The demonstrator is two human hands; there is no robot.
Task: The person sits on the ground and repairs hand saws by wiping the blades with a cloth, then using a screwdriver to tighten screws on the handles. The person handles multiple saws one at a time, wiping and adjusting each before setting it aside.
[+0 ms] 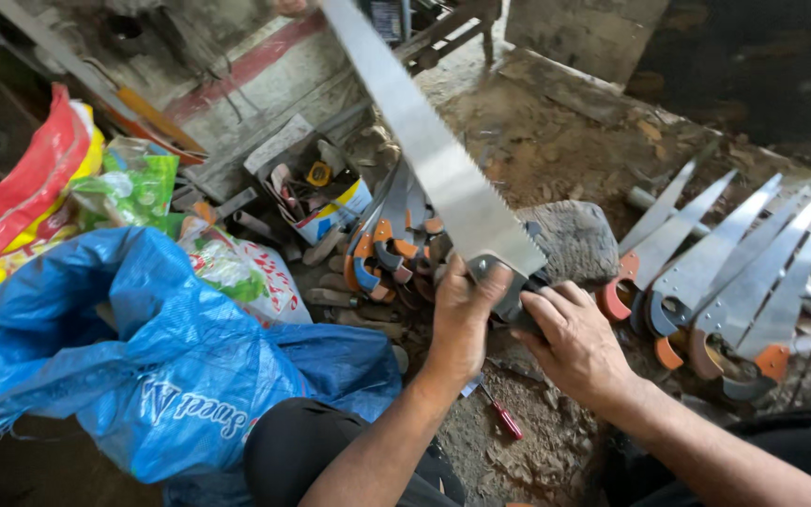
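A long steel saw blade [424, 141] with teeth along one edge rises from my hands toward the top of the view. My left hand [462, 314] grips the wide base of the blade. My right hand [576, 340] closes on the dark handle piece [516, 299] at that base. Both hands sit over a grey stone block [579, 239] on the dirt floor.
Finished saws with orange and blue handles [725, 291] lie fanned at the right. More handles and blades [389, 246] pile behind my left hand. A blue plastic sack [171, 366] lies at the left, an open cardboard box [316, 192] behind it, a red screwdriver [502, 415] below my hands.
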